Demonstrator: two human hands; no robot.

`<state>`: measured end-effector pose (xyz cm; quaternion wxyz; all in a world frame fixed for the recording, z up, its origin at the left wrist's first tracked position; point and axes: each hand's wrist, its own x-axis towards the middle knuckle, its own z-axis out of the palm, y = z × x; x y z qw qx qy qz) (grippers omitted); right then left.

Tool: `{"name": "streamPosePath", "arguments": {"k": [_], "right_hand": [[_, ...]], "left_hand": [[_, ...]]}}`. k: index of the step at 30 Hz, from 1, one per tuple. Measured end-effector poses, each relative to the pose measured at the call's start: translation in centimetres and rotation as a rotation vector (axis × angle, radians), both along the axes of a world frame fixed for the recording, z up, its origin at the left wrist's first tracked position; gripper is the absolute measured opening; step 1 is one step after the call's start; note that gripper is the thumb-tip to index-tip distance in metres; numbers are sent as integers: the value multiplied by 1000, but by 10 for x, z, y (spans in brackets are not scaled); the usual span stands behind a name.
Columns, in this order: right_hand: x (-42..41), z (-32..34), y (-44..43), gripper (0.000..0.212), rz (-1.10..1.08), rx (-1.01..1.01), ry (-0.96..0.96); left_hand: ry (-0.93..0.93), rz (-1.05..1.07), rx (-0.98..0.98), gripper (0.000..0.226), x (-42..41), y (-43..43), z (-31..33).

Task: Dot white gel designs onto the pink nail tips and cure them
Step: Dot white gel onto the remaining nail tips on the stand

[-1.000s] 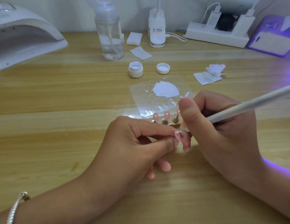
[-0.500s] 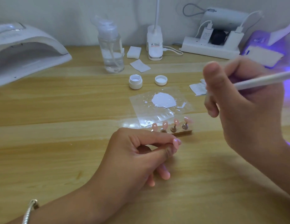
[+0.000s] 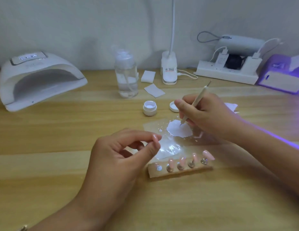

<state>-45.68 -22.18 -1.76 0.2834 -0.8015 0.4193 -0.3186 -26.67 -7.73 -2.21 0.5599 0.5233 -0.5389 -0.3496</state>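
My right hand (image 3: 205,114) grips a white dotting pen (image 3: 194,104), its tip down in the white gel puddle (image 3: 178,130) on a clear film (image 3: 167,147). My left hand (image 3: 118,157) hovers in front of the film, thumb and forefinger pinched together; what they pinch is hidden, apart from something small and pink at the fingertips. A wooden holder (image 3: 180,171) to its right carries several pink nail tips (image 3: 208,155) on metal stands; its leftmost socket is bare. An open white gel jar (image 3: 150,107) and its lid (image 3: 173,106) sit behind the film.
A white curing lamp (image 3: 37,79) stands at the back left. A clear pump bottle (image 3: 126,75), wipes (image 3: 153,90), a desk-lamp base (image 3: 169,70), a power strip (image 3: 227,73) and a purple-lit device (image 3: 282,77) line the back. A crumpled wipe (image 3: 232,106) lies behind my right hand.
My right hand left the tip held by my left hand, rose, then came down with the pen tip in the gel puddle. My left hand kept its pinch. The camera tilted up.
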Motion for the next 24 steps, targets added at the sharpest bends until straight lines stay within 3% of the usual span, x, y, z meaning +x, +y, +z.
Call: {"name": "streamPosePath", "arguments": {"k": [9,13,16,22,24], "right_hand": [[0,-5,-1,43,-2,-62,16],[0,3,8,43,17,-72,-227],[3,13,20,38,103,31,-416],[9,14,52,38,102,4,-600],[8,13,56,38,108,8,-634]], "left_hand": [[-67,19,37,5,6,-10,-11],[-132,35,30,5,7,-14,-1],[-212,18,-1,8,2,-21,5],[-25,-133,3,7,-15,-28,-1],[-82,-149,-34,8,-14,-29,-4]]}}
